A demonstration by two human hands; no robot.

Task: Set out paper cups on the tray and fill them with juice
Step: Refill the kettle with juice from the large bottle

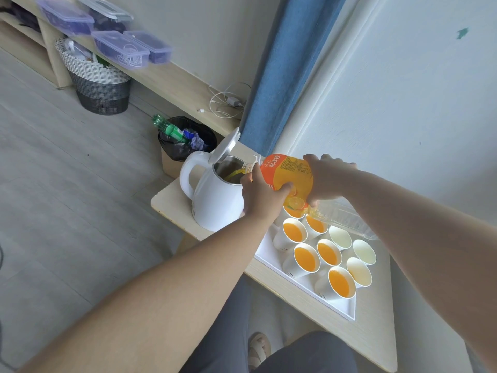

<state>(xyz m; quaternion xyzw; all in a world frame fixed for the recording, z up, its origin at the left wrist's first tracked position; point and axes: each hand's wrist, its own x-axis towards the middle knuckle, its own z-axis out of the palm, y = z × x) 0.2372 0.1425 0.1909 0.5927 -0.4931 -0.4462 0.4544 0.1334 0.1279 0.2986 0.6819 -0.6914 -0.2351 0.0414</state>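
— Where's the bottle?
— The bottle (290, 170) lies tipped nearly flat in the air, over the far end of the tray (345, 309). Its mouth is at the rim of the open kettle (215, 203), and a thin stream of juice (233, 175) runs into it.
— And the hands?
— The left hand (262, 195) is curled round the bottle's shoulder from below, just behind the neck. The right hand (326, 179) grips the body further back, with the fingers wrapped over the top.
— The cups?
— Nine cups (306, 258) stand upright and close together on the tray. Six hold juice and three look white inside. The farthest one is partly hidden under the bottle.
— What's around it?
— The tray sits on a pale table (172, 203), with the kettle just beside its far end. The kettle's lid (226, 145) is swung up. On the floor past the table there's a bin (188, 146) with a black liner. A woven basket (99, 79) stands further off, and a blue curtain (282, 63) hangs by the wall.
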